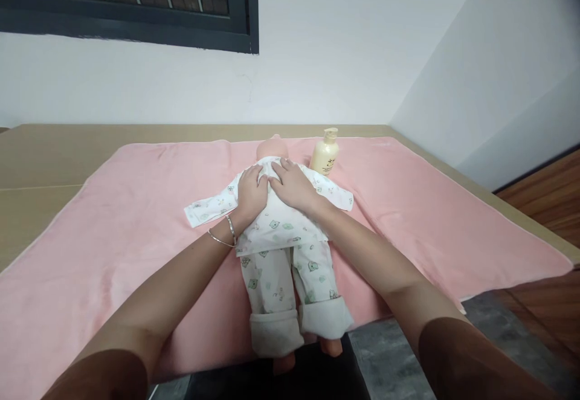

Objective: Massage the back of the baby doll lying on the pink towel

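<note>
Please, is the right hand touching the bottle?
Apart: the head view shows pink cloth visible between the right hand and the bottle.

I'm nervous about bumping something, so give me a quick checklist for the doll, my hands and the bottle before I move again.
1. Left hand resting open on the shirt: ok.
2. Right hand resting open on the shirt: ok.
3. Bottle standing, out of both hands' grip: ok.
4. Doll's feet within the near edge of the blanket: not ok, they poke past it.
5. Trouser cuffs folded up on both legs: ok.
6. Bottle's pump locked: cannot tell, too small to see.
</note>
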Tool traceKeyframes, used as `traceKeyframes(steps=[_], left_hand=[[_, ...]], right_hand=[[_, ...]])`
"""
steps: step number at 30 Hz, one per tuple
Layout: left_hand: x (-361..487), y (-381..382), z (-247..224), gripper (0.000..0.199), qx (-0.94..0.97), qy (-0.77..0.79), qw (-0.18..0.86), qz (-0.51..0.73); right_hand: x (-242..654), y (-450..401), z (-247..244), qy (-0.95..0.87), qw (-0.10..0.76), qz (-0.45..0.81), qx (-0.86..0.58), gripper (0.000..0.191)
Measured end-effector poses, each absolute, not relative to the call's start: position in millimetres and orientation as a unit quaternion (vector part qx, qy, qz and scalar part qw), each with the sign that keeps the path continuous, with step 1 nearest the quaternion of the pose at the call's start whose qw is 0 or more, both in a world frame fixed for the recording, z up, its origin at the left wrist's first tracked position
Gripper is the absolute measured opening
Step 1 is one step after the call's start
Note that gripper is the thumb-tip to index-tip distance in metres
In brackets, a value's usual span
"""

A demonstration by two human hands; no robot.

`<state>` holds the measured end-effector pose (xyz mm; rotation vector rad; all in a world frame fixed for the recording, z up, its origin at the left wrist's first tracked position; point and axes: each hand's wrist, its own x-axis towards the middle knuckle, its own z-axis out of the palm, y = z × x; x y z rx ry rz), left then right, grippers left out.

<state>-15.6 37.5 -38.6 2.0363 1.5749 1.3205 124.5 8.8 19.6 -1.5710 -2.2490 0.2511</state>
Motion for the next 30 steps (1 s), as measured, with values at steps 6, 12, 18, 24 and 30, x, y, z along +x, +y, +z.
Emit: traceKeyframes(steps=[6,12,18,24,30], left_hand=[[-16.7,37.1,-37.6,0.041,0.693,0.543,0.132,0.456],[-17.5,35.9,-36.1,0.041,0.687,0.545,0.138,0.46],[-17.2,34.1,-34.2,0.043,0.683,0.55,0.147,0.458],[-17.6,27.6,-19.1,0.047,0.673,0.567,0.208,0.427],[4.6,31.1,26.8,0.057,0.619,0.548,0.345,0.444]], right_hand=[[148.6,15.1,49.5,-0.755,0.282,0.115,-0.581,0.059],[186.1,31.7,72.2,-0.699,0.393,0.078,-0.592,0.063],[202.0,42.5,75.1,-0.686,0.417,0.07,-0.593,0.067],[215.9,55.4,67.6,-0.654,0.456,0.102,-0.596,0.074],[227.5,62.1,64.1,-0.665,0.462,0.069,-0.583,0.073]])
